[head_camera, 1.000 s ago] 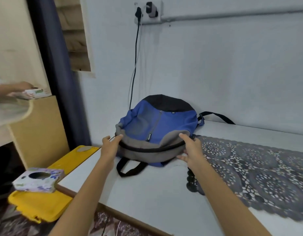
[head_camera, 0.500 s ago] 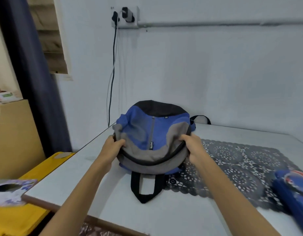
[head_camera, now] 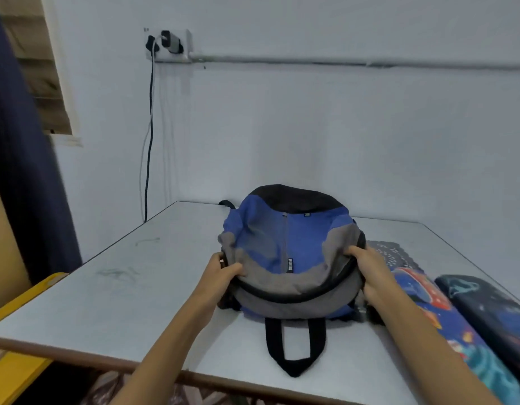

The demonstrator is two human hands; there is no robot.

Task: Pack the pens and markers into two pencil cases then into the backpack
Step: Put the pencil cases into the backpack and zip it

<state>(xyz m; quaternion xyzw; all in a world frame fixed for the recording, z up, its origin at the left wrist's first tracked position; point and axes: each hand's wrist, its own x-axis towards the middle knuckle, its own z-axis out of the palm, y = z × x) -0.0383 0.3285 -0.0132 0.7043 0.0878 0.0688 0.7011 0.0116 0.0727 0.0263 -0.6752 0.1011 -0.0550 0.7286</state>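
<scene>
A blue, grey and black backpack (head_camera: 288, 249) lies on the white table (head_camera: 136, 287), its black carry loop pointing toward me. My left hand (head_camera: 223, 271) grips the backpack's grey edge on its left side. My right hand (head_camera: 370, 270) grips the grey edge on its right side. Two pencil cases lie to the right of the bag: a blue one with colourful space prints (head_camera: 446, 320) and a dark one (head_camera: 492, 311) beside it. No pens or markers are visible.
A grey lace mat (head_camera: 393, 255) lies under the bag and cases. A wall socket with plugs (head_camera: 168, 43) and a hanging cable sits on the back wall. Something yellow (head_camera: 22, 299) stands left of the table, beside a dark curtain (head_camera: 22, 171).
The backpack has been pulled along the table toward the right, near the pencil cases, with both hands still holding its edges. The view has turned right, bringing both pencil cases into sight.
</scene>
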